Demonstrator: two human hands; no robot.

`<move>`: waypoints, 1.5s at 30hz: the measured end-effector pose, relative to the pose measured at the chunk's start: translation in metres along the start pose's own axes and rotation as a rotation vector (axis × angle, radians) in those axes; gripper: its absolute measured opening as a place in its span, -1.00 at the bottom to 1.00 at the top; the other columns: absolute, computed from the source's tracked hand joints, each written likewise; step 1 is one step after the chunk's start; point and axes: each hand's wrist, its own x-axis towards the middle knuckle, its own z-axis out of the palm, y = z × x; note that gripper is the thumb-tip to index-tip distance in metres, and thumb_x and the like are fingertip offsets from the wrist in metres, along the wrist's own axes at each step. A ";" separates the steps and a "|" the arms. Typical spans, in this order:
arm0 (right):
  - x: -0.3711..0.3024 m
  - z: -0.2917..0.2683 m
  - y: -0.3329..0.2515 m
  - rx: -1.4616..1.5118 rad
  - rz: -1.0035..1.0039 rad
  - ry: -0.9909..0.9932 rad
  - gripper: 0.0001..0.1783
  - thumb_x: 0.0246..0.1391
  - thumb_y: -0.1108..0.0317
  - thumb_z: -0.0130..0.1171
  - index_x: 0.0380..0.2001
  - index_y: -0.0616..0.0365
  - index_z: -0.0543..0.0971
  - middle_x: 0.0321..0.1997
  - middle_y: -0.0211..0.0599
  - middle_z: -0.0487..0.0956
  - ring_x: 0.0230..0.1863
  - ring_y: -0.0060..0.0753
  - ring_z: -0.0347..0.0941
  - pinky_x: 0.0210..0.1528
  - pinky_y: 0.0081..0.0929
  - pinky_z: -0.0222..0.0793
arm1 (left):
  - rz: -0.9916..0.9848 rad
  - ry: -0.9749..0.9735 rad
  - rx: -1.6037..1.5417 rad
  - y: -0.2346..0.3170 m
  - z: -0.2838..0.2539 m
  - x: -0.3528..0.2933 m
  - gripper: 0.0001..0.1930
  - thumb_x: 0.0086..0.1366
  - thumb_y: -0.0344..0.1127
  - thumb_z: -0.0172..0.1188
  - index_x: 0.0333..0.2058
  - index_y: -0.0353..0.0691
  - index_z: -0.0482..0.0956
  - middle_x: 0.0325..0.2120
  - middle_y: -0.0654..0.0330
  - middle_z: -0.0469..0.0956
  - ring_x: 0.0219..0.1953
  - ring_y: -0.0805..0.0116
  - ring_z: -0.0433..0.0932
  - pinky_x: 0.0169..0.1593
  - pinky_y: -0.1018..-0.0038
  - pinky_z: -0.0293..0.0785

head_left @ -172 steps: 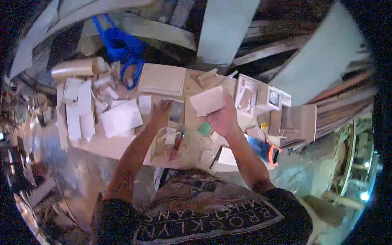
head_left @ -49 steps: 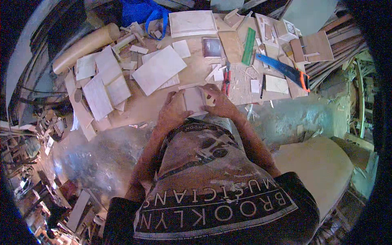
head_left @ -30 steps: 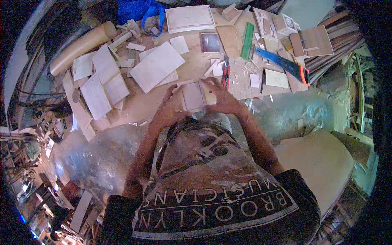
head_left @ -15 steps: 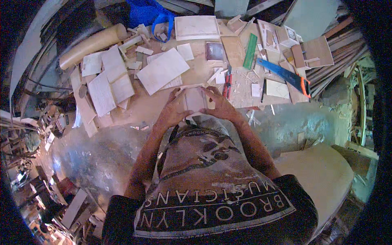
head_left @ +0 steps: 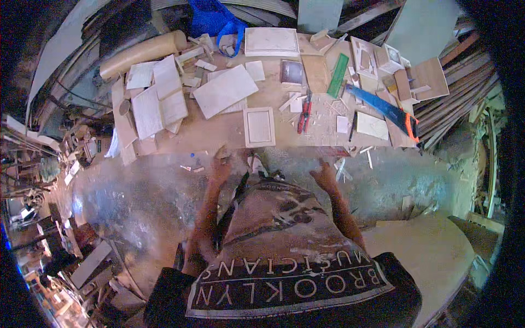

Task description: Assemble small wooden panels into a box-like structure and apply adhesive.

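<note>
The small pale wooden rectangular panel with a border round its face (head_left: 258, 127) lay flat on the long tan wooden worktable (head_left: 202, 139), its near end close to the front edge, with neither hand on it. The bare left hand (head_left: 221, 167) and bare right hand (head_left: 325, 176) were well apart, low by that edge on the person's side, fingers loose and gripping nothing that could be seen; whether the left fingertips brushed the edge could not be told. The likeliest trouble, to my judgement, was a fall: a careless sweep of either hand, or a bump against the table, might have tipped the panel onto the grey, scrap-strewn floor (head_left: 147, 197) and chipped a corner. Sliding it rightward risked striking the slim red-and-black hand tool (head_left: 304, 117) or dragging its underside over the thin pale wood slivers (head_left: 334, 103), which could have scratched it. The blue-bladed handsaw with an orange-and-black handle (head_left: 383, 108) lay with its handle near the right front corner, so a snagged forearm might have pulled it off. Leftward, the large pale rectangular board (head_left: 226, 91) lay askew over another sheet and could have skidded if shoved
</note>
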 end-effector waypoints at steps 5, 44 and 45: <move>-0.034 0.060 0.107 0.190 0.155 -0.283 -0.21 -0.05 -0.03 0.34 0.16 0.24 0.38 0.08 0.19 0.48 0.15 0.08 0.40 0.14 -0.12 0.34 | -0.190 -0.039 -0.165 0.011 0.021 0.022 -0.50 0.22 -0.17 0.27 0.08 -0.27 0.44 -0.16 0.01 0.58 -0.17 0.26 0.60 -0.10 0.35 0.52; 0.090 0.007 -0.213 0.542 -0.126 0.051 -0.39 0.06 0.00 0.26 0.04 0.25 0.52 -0.40 -0.26 0.60 -0.51 -0.54 0.45 -0.63 -0.51 0.33 | -0.233 -0.021 -0.407 0.090 0.021 0.082 -0.45 0.14 0.01 0.33 -0.01 -0.29 0.58 -0.47 0.11 0.66 -0.47 0.41 0.59 -0.35 0.46 0.51; 0.089 0.007 -0.214 0.521 -0.145 0.077 -0.37 0.06 -0.02 0.26 0.05 0.25 0.51 -0.41 -0.28 0.58 -0.53 -0.56 0.43 -0.68 -0.53 0.29 | -0.233 -0.043 -0.399 0.091 0.021 0.082 -0.45 0.14 0.00 0.33 -0.01 -0.29 0.58 -0.48 0.12 0.65 -0.50 0.41 0.58 -0.38 0.46 0.51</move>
